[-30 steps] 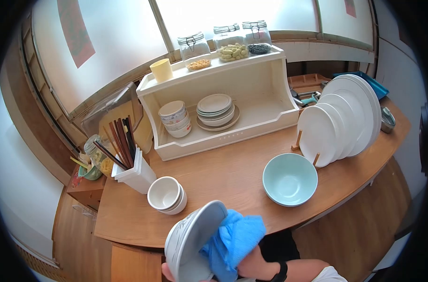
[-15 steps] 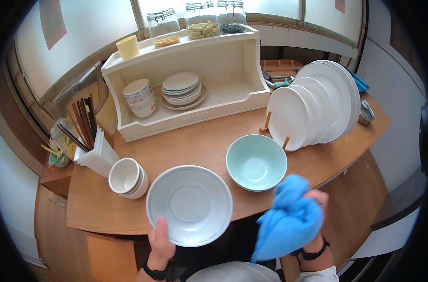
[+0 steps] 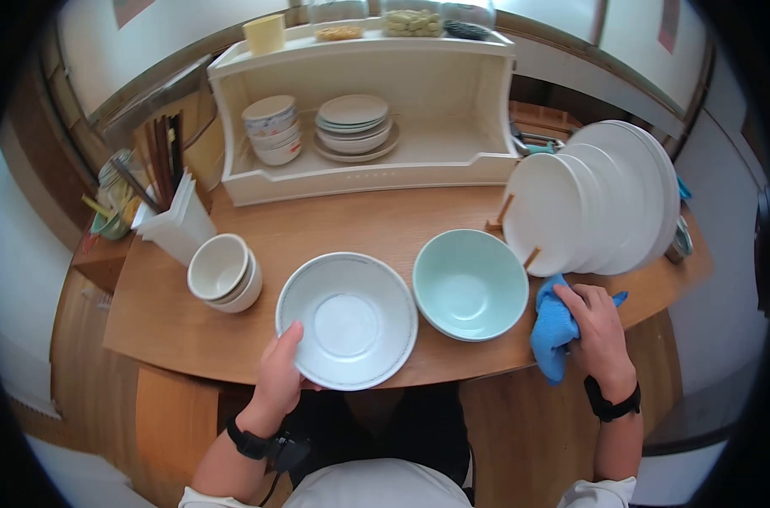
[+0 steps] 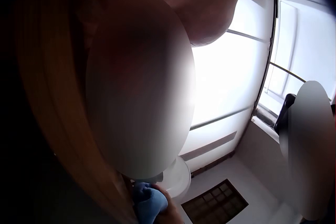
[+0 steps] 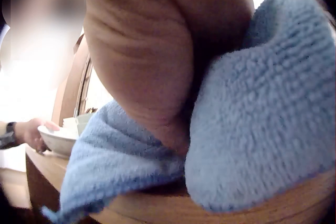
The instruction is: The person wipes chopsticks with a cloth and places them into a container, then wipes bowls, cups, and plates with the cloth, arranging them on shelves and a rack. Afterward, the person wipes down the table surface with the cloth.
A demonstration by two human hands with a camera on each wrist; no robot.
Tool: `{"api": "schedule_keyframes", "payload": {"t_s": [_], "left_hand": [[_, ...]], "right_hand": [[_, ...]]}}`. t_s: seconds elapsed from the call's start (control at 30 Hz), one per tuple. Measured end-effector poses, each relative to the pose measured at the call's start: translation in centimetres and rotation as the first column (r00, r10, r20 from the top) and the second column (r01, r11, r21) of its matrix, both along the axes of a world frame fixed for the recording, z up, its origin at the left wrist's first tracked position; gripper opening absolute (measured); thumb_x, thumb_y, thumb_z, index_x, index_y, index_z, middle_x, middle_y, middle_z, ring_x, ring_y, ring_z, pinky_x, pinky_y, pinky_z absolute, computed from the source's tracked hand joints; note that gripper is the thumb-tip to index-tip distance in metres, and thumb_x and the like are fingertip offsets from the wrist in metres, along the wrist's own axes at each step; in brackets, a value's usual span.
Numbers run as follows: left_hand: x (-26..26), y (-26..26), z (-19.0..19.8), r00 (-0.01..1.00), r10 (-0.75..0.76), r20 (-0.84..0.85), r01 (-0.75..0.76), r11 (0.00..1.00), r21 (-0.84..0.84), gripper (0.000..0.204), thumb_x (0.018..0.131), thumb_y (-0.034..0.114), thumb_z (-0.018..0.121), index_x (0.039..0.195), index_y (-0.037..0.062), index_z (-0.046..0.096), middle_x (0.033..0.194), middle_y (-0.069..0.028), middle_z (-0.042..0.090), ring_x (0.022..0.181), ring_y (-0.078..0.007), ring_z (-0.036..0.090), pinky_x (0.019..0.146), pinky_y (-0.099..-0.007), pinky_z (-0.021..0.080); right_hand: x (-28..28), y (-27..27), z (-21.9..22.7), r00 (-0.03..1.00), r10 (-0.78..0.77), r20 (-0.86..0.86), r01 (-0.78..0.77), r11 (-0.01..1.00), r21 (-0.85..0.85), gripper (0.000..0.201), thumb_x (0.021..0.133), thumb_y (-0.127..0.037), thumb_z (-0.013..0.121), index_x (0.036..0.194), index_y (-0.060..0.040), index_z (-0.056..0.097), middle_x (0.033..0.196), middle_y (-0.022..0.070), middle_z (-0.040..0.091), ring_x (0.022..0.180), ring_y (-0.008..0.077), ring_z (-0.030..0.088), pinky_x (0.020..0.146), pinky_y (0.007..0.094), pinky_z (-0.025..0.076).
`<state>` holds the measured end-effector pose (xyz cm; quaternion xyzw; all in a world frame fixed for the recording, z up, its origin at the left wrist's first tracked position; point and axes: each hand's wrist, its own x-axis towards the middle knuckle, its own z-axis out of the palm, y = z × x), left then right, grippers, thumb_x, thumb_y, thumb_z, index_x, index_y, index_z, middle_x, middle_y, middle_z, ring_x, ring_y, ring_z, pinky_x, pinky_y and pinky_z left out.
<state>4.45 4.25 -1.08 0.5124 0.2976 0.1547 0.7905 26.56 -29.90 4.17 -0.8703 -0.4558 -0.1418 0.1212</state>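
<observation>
At the table's front edge, my left hand holds a white bowl by its near left rim, thumb over the inside and fingers underneath. The bowl faces up, low over the tabletop. My right hand grips a bunched blue cloth at the right front edge of the table. In the right wrist view the fluffy cloth bulges out on both sides of the hand, which hides its fingertips. A light turquoise bowl stands between the white bowl and the cloth.
White plates stand in a wooden rack behind the cloth. Stacked small white cups and a white holder of chopsticks are on the left. A cream shelf at the back carries bowls, small plates and glass jars.
The white bowl went from tilted, with the cloth inside it, to facing up and further onto the table. My right hand carried the cloth away to the right and down to the table edge.
</observation>
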Motion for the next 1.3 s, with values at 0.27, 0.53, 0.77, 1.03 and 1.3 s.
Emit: {"api": "schedule_keyframes", "payload": {"t_s": [0.27,0.53,0.77,1.03,1.3], "left_hand": [[0.6,0.7,0.7,0.996,-0.010,-0.085,0.015,0.998,0.063,0.038,0.100,0.034,0.041,0.116,0.0009,0.050,0.080,-0.0051,0.063,0.057,-0.0108,0.060,0.041,-0.0219,0.045],[1.3,2.8,0.3,0.998,0.021,-0.062,0.001,0.939,0.344,0.036,0.100,0.028,0.042,0.124,0.0017,0.048,0.074,0.0015,0.057,0.051,-0.0026,0.050,0.041,-0.0192,0.041],[0.3,2.4,-0.5,0.985,0.171,-0.002,-0.158,0.910,0.382,0.045,0.098,0.021,0.044,0.136,-0.0009,0.035,0.116,-0.0110,0.053,0.078,-0.0115,0.060,0.054,-0.0190,0.049],[-6.9,3.4,-1.7,0.986,0.113,0.125,-0.156,0.894,0.421,0.039,0.095,0.010,0.050,0.131,-0.0029,0.043,0.113,-0.0146,0.055,0.074,-0.0102,0.059,0.057,-0.0192,0.047],[-8.5,4.4,-3.0,0.982,-0.028,0.185,-0.059,0.894,0.445,0.032,0.094,0.007,0.052,0.124,-0.0020,0.048,0.110,-0.0119,0.058,0.078,-0.0119,0.061,0.063,-0.0215,0.051]], "right_hand": [[1.3,0.2,-2.9,0.921,-0.157,0.356,0.156,0.987,0.032,0.044,0.071,0.003,0.060,0.113,-0.0074,0.065,0.094,0.0118,0.053,0.090,0.0289,0.053,0.080,0.0381,0.044],[-1.0,0.0,-2.2,0.895,0.026,-0.446,0.132,0.938,0.320,0.066,0.071,0.010,0.056,0.134,0.0018,0.042,0.114,0.0208,0.056,0.101,0.0369,0.056,0.089,0.0384,0.046],[-2.4,0.2,-0.8,0.995,-0.011,-0.098,0.012,1.000,0.001,0.056,0.073,0.014,0.047,0.128,0.0041,0.048,0.125,0.0240,0.051,0.116,0.0411,0.050,0.099,0.0412,0.040],[-7.1,3.5,2.1,0.873,0.003,-0.488,0.155,0.946,0.283,0.048,0.086,0.001,0.057,0.132,0.0062,0.041,0.077,0.0139,0.065,0.059,0.0169,0.060,0.055,0.0264,0.046],[-4.0,9.2,1.8,0.294,-0.074,-0.953,0.473,0.877,0.078,0.053,0.098,-0.027,0.048,0.141,-0.0018,0.028,0.080,0.0145,0.067,0.049,0.0154,0.061,0.040,0.0228,0.046]]}}
